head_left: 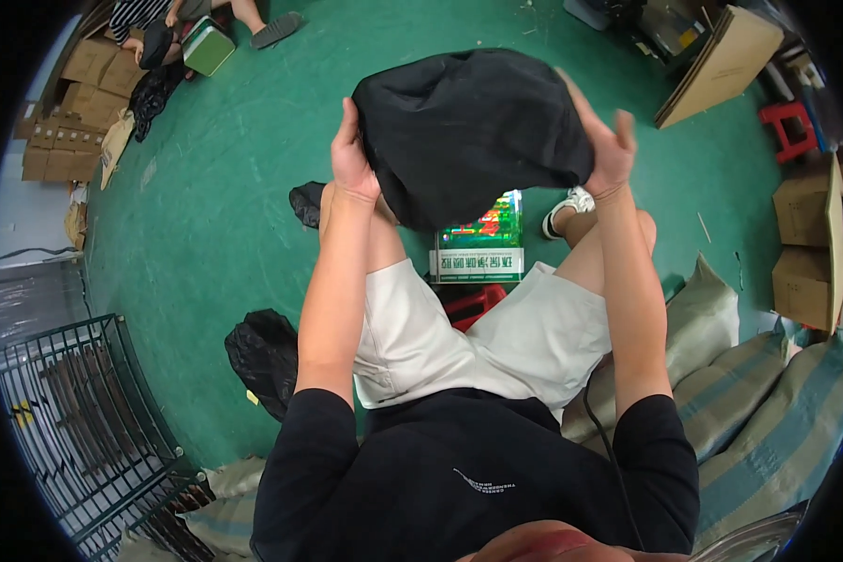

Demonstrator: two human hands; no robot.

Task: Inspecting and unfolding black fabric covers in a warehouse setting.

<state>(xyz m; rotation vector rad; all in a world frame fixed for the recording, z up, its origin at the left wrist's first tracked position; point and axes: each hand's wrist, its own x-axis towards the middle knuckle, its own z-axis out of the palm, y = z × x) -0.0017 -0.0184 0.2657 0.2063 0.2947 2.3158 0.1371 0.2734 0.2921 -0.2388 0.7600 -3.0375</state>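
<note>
A rounded, baggy black cloth piece [473, 131] is stretched out between my hands, above my knees. Whether it is a bag, a cover or a cap I cannot tell. At its left edge my left hand [354, 164] grips it, thumb pointing up and the fingers hidden behind or inside the fabric. My right hand [609, 155] holds the opposite edge, its thumb sticking out and its other fingers partly hidden along the cloth. Below the cloth, between my legs, stands a box with a shiny, colourful top and a white printed front [478, 265]. The cloth covers part of that box.
Under me a red stool [475, 304] shows. Black plastic bags [264, 361] lie at my left, stuffed woven sacks [721, 403] at my right. A metal rack [94, 421] stands at lower left. Cartons [806, 272] line both sides. Another person [155, 28] sits far left by a green box [208, 49].
</note>
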